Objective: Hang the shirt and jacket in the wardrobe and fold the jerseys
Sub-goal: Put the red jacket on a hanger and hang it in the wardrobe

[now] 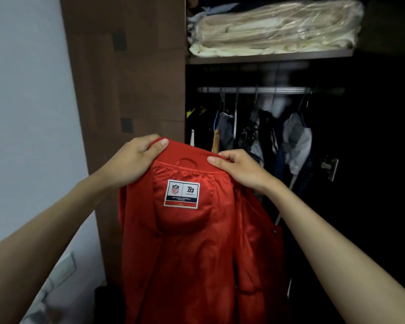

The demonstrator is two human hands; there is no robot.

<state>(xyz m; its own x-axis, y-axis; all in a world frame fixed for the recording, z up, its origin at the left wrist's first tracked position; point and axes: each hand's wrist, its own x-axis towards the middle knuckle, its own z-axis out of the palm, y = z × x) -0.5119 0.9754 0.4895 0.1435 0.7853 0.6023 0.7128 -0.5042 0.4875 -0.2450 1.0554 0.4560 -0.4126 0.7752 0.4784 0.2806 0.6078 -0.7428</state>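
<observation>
Holding the red jacket point(197, 242) up by its collar before the open wardrobe point(131, 78), my left hand point(136, 157) and right hand point(239, 169) each pinch the collar edge, lining and label point(182, 194) facing me. Clothes point(255, 134) hang on the rail point(253, 90) behind.

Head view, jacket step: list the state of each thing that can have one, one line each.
Red satin-lined jacket: held up by its collar, lining and label facing the camera, not on the rail.
Left hand: grips the collar's left side.
Right hand: pinches the collar's right side.
Dark brown wooden wardrobe: open.
Metal hanging rail: carrying hung clothes.
Cream folded bedding in clear plastic: lying on the top shelf.
</observation>
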